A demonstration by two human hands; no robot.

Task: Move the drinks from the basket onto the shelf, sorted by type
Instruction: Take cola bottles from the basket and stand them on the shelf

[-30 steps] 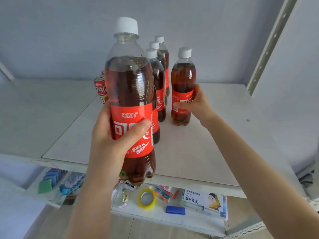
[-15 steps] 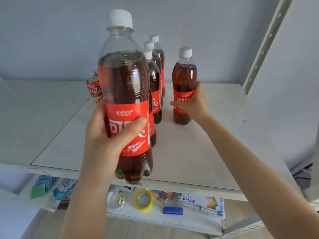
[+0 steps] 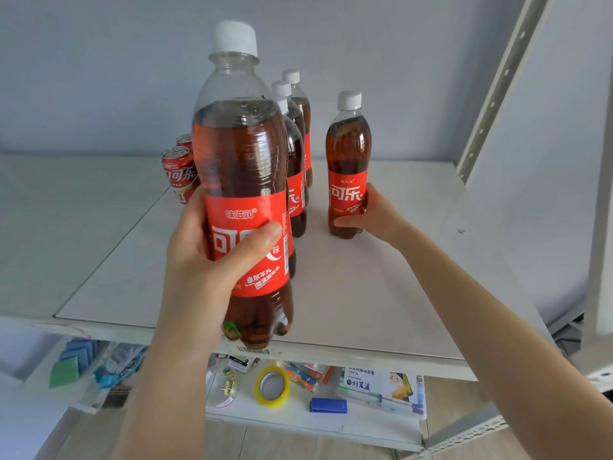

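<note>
The near cola bottle (image 3: 242, 161) is held upright by the left grip (image 3: 212, 260), curled round its red label, at the front edge of the shelf (image 3: 381, 293). The far cola bottle (image 3: 348, 151), stood on the shelf, is clasped low by the right grip (image 3: 373, 217). Between the grips a bottle row (image 3: 298, 141) is seen; beyond the left grip, two cans (image 3: 177, 171).
</note>
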